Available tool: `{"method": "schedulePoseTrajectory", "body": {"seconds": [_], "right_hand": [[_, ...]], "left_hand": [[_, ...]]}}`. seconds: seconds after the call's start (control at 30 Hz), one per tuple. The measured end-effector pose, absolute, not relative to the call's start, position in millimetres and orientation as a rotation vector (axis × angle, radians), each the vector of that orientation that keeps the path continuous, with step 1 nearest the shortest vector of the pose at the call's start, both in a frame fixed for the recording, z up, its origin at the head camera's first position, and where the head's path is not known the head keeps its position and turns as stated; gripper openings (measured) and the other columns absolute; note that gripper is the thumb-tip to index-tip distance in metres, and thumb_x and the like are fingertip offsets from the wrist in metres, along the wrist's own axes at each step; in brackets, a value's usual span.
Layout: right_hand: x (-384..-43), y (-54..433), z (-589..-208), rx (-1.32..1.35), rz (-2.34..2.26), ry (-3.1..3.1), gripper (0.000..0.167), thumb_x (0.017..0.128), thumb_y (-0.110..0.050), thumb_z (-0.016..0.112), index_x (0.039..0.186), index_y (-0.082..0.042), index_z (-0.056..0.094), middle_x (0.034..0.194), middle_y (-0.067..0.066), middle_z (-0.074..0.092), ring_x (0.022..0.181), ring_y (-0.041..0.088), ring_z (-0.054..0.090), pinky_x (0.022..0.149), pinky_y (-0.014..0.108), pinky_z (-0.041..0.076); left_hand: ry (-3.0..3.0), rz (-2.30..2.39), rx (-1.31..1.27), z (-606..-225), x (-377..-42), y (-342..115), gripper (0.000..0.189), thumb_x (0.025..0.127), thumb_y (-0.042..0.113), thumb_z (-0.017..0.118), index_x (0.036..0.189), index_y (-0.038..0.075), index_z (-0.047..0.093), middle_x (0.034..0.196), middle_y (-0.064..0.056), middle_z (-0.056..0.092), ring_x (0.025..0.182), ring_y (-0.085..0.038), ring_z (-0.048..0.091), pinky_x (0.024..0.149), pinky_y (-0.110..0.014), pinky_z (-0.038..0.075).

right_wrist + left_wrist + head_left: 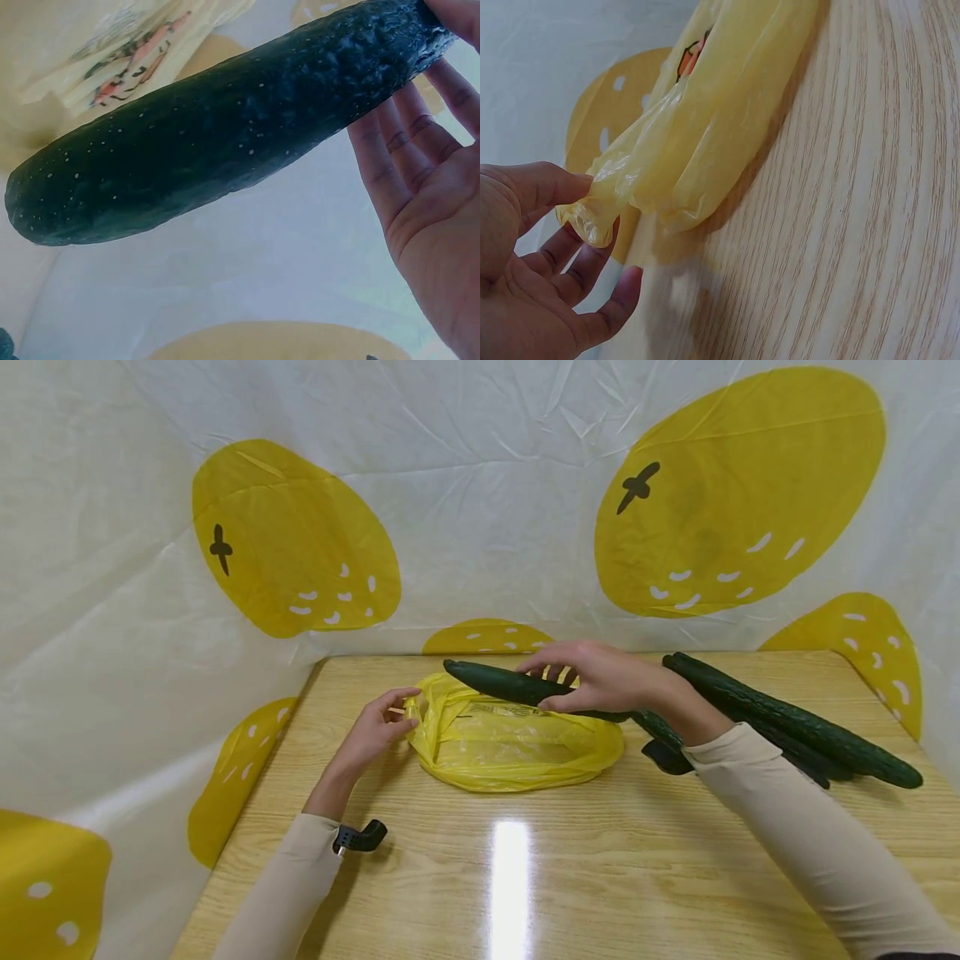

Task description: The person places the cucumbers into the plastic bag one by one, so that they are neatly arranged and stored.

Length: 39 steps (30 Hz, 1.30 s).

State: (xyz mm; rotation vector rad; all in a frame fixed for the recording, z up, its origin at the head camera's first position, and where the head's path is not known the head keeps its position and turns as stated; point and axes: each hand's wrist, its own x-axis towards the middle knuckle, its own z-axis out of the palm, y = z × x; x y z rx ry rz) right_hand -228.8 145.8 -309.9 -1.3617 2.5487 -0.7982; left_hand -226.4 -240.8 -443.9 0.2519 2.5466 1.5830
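Observation:
My right hand (600, 677) grips a dark green cucumber (491, 679) above a yellow plastic bag (517, 768). One end of the cucumber points left, over the bag's far side. In the right wrist view, thumb and fingers hold the cucumber (187, 150) near one end, its skin bumpy there and smoother with pale specks elsewhere. The bag lies on the table with its mouth spread wide. At its left edge, my left hand (369, 731) pinches the plastic. The left wrist view has a gathered bit of the bag (727, 127) between thumb and fingers.
Several more cucumbers (810, 722) lie side by side on the wooden table (600, 868), right of the bag and partly behind my right forearm. A white sheet (480, 527) with large yellow fruit prints hangs behind and at the sides. A black device (360, 837) sits on my left wrist.

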Motion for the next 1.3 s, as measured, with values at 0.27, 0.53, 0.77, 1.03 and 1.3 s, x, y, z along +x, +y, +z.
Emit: {"method": "schedulePoseTrajectory", "body": {"seconds": [0.27, 0.53, 0.77, 1.03, 1.3], "right_hand": [[-230, 138, -300, -1.401, -0.783, 2.54, 0.05, 0.095, -0.028, 0.072, 0.143, -0.018, 0.059, 0.133, 0.003, 0.063, 0.104, 0.017, 0.065, 0.084, 0.035, 0.057], [-231, 130, -295, -1.421, -0.816, 2.528, 0.051, 0.095, -0.03, 0.072, 0.142, -0.016, 0.059, 0.133, 0.005, 0.063, 0.107, 0.019, 0.064, 0.085, 0.037, 0.057], [-232, 121, -297, -1.502, -0.798, 2.531, 0.05, 0.094, -0.03, 0.074, 0.14, -0.016, 0.061, 0.133, 0.002, 0.064, 0.104, 0.018, 0.067, 0.082, 0.035, 0.058], [-234, 116, -319, -1.381, -0.822, 2.441, 0.049, 0.096, -0.029, 0.071, 0.142, -0.016, 0.058, 0.136, 0.003, 0.061, 0.106, 0.019, 0.064, 0.085, 0.035, 0.057], [-240, 114, -342, -1.331, -0.795, 2.41, 0.05, 0.097, -0.03, 0.07, 0.142, -0.014, 0.059, 0.135, 0.003, 0.061, 0.109, 0.018, 0.063, 0.088, 0.036, 0.056]], "left_hand": [[2.544, 1.588, 0.26, -444, -226, -242, 0.049, 0.098, 0.009, 0.067, 0.146, 0.015, 0.056, 0.13, -0.015, 0.052, 0.104, -0.029, 0.051, 0.078, -0.031, 0.048], [2.552, 1.577, 0.261, -444, -226, -242, 0.049, 0.098, 0.01, 0.067, 0.146, 0.015, 0.056, 0.132, -0.015, 0.051, 0.107, -0.03, 0.052, 0.081, -0.032, 0.048], [2.541, 1.586, 0.264, -444, -226, -240, 0.05, 0.098, 0.008, 0.067, 0.146, 0.015, 0.056, 0.134, -0.014, 0.051, 0.108, -0.031, 0.052, 0.081, -0.032, 0.049], [2.538, 1.583, 0.247, -444, -226, -240, 0.051, 0.098, 0.009, 0.067, 0.147, 0.013, 0.055, 0.13, -0.013, 0.051, 0.105, -0.029, 0.052, 0.078, -0.03, 0.049], [2.541, 1.581, 0.227, -442, -226, -240, 0.049, 0.098, 0.009, 0.067, 0.145, 0.016, 0.056, 0.128, -0.013, 0.05, 0.105, -0.029, 0.052, 0.078, -0.031, 0.049]]}}
